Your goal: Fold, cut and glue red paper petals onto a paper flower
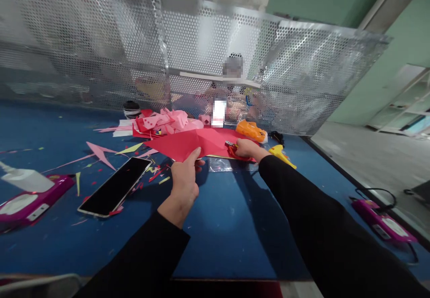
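Note:
Between the thumb and fingers of my left hand (186, 177) is the near edge of a creased red paper sheet (178, 143), raised off the table. My right hand (247, 148) is closed around a small red-handled tool (231, 145) with a short metal head that points left; its exact kind is unclear. More red paper spreads beneath and behind the tool. A clear plastic sheet (218, 164) lies just under the paper's near side. Beyond my left hand is a heap of pink paper pieces (174, 121).
A black-screened phone (116, 186) and a purple power strip (36, 202) lie left, among paper scraps. Orange (250, 131) and yellow (281, 155) plastic objects sit right. Another purple strip (383, 222) is near the right edge. A perforated metal screen (215, 43) stands behind a lit phone (219, 112).

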